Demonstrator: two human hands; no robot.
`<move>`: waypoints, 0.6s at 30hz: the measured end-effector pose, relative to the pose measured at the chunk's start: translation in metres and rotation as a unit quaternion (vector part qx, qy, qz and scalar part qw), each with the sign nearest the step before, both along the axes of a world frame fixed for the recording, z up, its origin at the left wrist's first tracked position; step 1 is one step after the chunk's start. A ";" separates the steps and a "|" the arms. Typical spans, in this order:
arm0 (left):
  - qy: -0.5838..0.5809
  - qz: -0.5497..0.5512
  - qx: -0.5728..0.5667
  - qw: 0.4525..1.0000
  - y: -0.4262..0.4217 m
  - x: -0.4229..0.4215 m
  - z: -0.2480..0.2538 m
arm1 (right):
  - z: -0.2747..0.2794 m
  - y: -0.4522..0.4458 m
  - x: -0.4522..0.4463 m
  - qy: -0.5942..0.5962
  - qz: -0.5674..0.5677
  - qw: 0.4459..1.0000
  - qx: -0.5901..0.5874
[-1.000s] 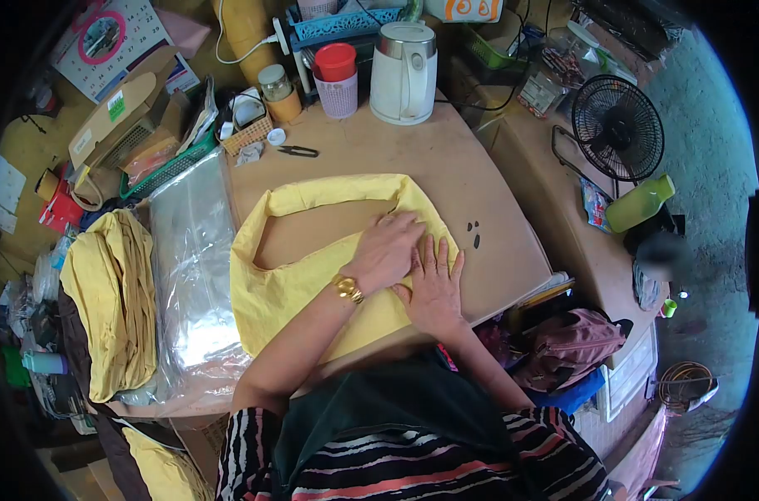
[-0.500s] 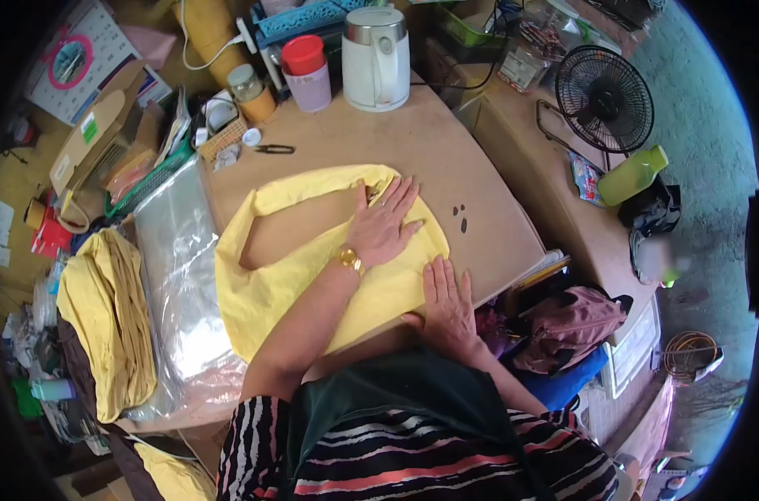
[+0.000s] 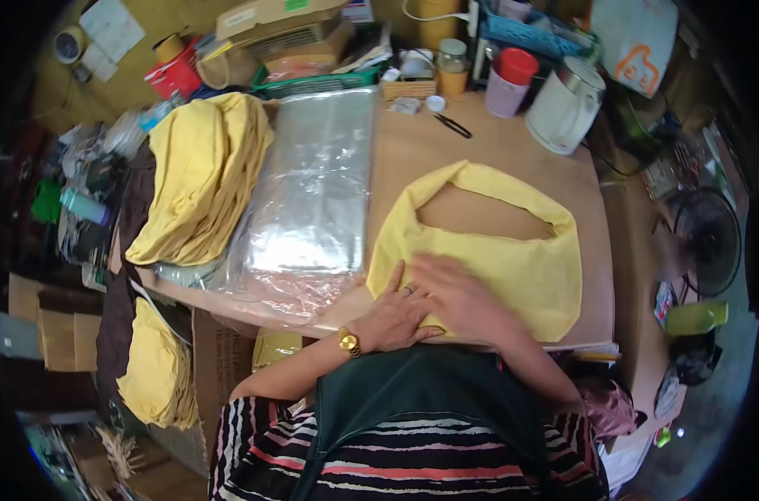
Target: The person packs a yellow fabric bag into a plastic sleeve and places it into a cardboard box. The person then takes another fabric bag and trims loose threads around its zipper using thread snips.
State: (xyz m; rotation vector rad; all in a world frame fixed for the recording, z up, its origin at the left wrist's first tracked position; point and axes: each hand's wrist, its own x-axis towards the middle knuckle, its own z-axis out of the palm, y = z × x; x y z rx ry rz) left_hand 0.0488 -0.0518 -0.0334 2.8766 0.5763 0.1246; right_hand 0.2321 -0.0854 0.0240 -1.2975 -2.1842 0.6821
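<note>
A yellow cloth shoulder bag (image 3: pixel 513 271) lies flat on the table, its wide strap looped away from me. My left hand (image 3: pixel 396 316), wearing a gold watch and a ring, rests with fingers apart on the bag's near left edge. Beside it and partly over its fingertips is my right hand (image 3: pixel 458 292), blurred by motion, stretched out low over the bag's lower left part. Neither hand grips anything that I can see.
Clear plastic bags (image 3: pixel 312 184) lie left of the shoulder bag, with a stack of folded yellow cloth (image 3: pixel 200 175) beyond them. Black thread snips (image 3: pixel 453 125), a red-lidded cup (image 3: pixel 509 83) and a white kettle (image 3: pixel 563 108) stand or lie toward the back of the brown table (image 3: pixel 400 138).
My view has swung left. The bag now lies turned, with its strap pointing away from me. Both hands have come together at its near left edge; earlier they were apart on its right side.
</note>
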 end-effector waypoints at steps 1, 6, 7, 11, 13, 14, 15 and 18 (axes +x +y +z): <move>0.030 0.006 -0.089 0.996 0.001 0.000 -0.009 | -0.019 0.016 -0.018 -0.081 0.050 0.995 -0.016; -0.050 0.015 -0.054 0.997 0.002 0.005 -0.010 | -0.095 0.104 -0.036 -0.106 0.004 0.989 0.104; -0.052 0.016 -0.057 0.997 -0.001 0.004 -0.007 | -0.093 0.117 -0.040 -0.156 -0.021 0.978 0.134; -0.011 0.024 -0.039 0.999 0.003 -0.003 -0.006 | -0.037 0.090 -0.026 -0.101 -0.082 0.983 0.127; -0.002 0.031 -0.043 0.999 0.006 -0.013 -0.001 | -0.010 0.045 -0.001 -0.138 -0.127 0.979 0.084; 0.017 0.038 -0.108 0.993 0.012 -0.016 0.017 | -0.014 0.035 0.016 -0.064 -0.178 0.979 0.076; 0.035 0.046 -0.173 0.983 0.022 -0.016 0.032 | -0.018 0.027 0.037 0.009 -0.226 0.972 0.069; -0.214 0.090 -0.581 0.780 0.063 0.030 0.038 | -0.042 0.047 0.096 0.353 -0.317 0.868 -0.148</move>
